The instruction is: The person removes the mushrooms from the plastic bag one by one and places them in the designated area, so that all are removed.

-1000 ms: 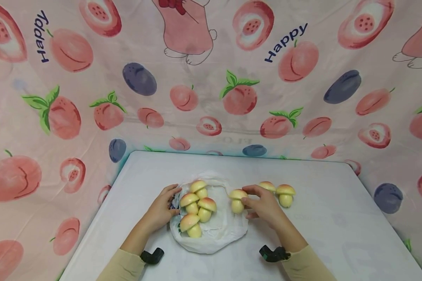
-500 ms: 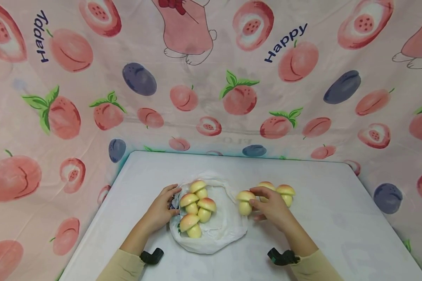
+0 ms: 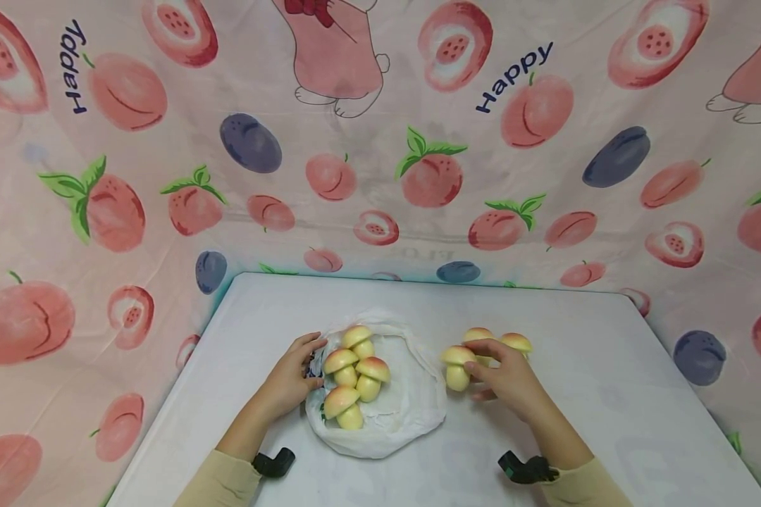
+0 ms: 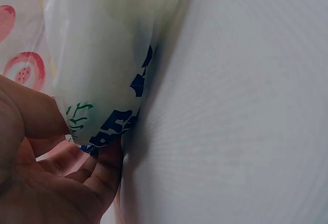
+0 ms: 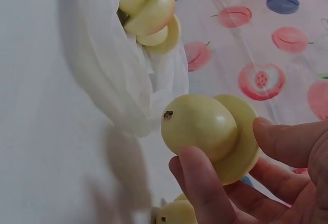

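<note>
A white plastic bag (image 3: 418, 415) with its mouth spread wide stands mid-table, several yellow toy mushrooms (image 3: 369, 380) with reddish cap tops heaped in its left half. My left hand (image 3: 289, 377) grips the bag's left side; in the left wrist view its thumb and fingers (image 4: 105, 175) pinch the plastic near blue and green print. Just right of the bag, my right hand (image 3: 504, 373) holds one toy mushroom (image 3: 456, 373) by the cap. In the right wrist view that mushroom's (image 5: 200, 126) stem end faces the camera, with a small dark mark on it, thumb and fingers around the cap.
Behind the right hand lie two more toy mushrooms (image 3: 516, 343), partly hidden by it. All stand on a white table (image 3: 609, 422), with a fruit-print cloth (image 3: 368, 232) hanging at its back and sides. A black device (image 3: 526, 468) is on each wrist.
My right hand has moved to the right with its toy mushroom, from over the bag's right rim to beside the bag. The left hand and the bag have stayed in place.
</note>
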`<state>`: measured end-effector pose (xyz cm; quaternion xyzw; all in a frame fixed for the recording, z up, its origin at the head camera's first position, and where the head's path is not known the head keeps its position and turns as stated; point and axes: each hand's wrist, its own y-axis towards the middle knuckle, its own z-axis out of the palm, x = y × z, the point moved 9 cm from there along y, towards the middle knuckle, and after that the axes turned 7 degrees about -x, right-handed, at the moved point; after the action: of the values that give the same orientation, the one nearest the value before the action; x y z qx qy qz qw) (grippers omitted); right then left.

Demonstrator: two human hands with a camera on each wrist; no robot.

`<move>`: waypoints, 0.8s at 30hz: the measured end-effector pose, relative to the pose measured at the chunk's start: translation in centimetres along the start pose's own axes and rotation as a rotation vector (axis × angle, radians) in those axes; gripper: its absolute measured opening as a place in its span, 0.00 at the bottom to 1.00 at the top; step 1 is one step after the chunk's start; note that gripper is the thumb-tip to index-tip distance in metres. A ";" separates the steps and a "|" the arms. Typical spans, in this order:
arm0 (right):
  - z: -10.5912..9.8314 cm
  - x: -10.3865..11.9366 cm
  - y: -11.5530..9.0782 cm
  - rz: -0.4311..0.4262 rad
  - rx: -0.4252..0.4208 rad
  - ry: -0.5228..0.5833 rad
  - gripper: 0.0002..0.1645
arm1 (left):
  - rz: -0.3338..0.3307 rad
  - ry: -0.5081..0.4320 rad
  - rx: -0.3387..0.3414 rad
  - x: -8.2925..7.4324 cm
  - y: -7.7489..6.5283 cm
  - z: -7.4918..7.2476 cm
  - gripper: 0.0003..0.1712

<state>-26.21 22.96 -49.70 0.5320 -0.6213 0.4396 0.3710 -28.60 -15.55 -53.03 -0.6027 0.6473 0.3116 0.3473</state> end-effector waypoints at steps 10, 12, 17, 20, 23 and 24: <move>-1.2 -0.4 -0.3 -0.006 -0.003 -0.033 0.30 | 0.002 0.006 -0.006 0.0 -0.1 0.0 0.44; -1.5 -0.5 -0.4 0.001 -0.005 -0.047 0.30 | 0.010 0.012 -0.006 0.1 0.0 0.0 0.44; -2.1 -0.8 -0.7 0.011 -0.006 -0.066 0.32 | 0.009 0.018 -0.007 0.2 0.1 0.0 0.44; -2.4 -1.1 -0.9 0.018 -0.001 -0.071 0.33 | 0.005 0.019 -0.007 0.1 0.0 0.0 0.44; -2.9 -1.5 -1.1 0.020 -0.002 -0.081 0.34 | -0.001 0.021 -0.006 0.1 0.0 0.0 0.44; -3.0 -1.6 -1.2 0.018 -0.002 -0.083 0.34 | -0.005 0.019 -0.007 0.1 0.1 0.0 0.44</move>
<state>-24.83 26.29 -49.97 0.5439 -0.6415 0.4198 0.3413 -28.67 -15.59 -53.16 -0.6085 0.6481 0.3070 0.3399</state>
